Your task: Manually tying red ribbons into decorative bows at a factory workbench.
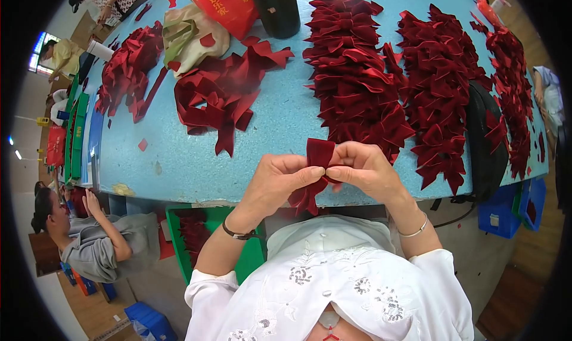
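Between my two hands, just above the table's front edge, is a dark red velvet ribbon (320,152) with a loop standing up and loose ends hanging below. My left hand (279,177) pinches it at the middle between thumb and fingers. From the other side my right hand (366,171) grips the same spot, its thumb tip meeting the left thumb. Beyond my hands lies a loose tangle of cut red ribbon (217,90). Long piled rows of red bows (351,73) stretch away ahead and to the right, the nearest one close to my right hand.
A black bottle (275,10), a red bag (217,4) and a beige cloth bag (199,37) stand far back. A black bag (485,141) sits at right. Below the edge are a green crate (238,257) and blue bins (500,213). A co-worker (95,233) sits at left.
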The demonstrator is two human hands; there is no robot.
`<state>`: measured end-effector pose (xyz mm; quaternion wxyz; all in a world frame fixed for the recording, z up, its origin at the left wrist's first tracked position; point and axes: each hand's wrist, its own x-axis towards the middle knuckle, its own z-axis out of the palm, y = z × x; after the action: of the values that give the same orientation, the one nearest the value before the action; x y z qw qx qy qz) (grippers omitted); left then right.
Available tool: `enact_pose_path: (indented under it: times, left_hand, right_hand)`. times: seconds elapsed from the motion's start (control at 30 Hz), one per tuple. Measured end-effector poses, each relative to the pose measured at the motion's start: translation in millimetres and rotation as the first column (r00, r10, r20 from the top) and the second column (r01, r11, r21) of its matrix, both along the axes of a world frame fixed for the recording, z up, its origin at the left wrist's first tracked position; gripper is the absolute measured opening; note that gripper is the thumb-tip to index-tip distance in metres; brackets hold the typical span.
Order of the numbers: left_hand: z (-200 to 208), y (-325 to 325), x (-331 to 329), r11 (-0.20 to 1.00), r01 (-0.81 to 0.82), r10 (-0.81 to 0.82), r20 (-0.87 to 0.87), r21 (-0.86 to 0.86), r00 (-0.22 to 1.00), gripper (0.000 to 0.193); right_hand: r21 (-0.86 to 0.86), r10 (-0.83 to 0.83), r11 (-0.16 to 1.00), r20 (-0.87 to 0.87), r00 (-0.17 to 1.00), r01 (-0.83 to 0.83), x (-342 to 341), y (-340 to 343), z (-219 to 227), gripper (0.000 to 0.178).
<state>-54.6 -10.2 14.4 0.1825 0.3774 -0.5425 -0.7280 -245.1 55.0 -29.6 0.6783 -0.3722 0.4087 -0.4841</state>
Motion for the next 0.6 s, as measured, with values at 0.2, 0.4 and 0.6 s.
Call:
enact_pose_path:
  times: [0.2, 0.4, 0.6]
  left_hand:
    - [-7, -2, 7, 0.999, 0.03, -0.027, 0.084, -0.031, 0.996, 0.011]
    - [-6, 3, 5, 0.997, 0.032, -0.031, -0.015, 0.07, 0.999, 0.017]
    - [-18, -2, 16, 0.997, 0.057, -0.06, 0.066, 0.045, 0.996, 0.014]
  right_hand:
    - [-0.108, -0.166, 0.98, 0.038, 0.985, 0.169, -2, 7, -3, 0.019]
    - [-0.171, -0.302, 0.93, 0.141, 0.943, 0.324, 12, 3, 8, 0.021]
    - [-0.533, -0.468, 0.82, -0.41, 0.783, 0.211, 8, 11, 0, 0.02]
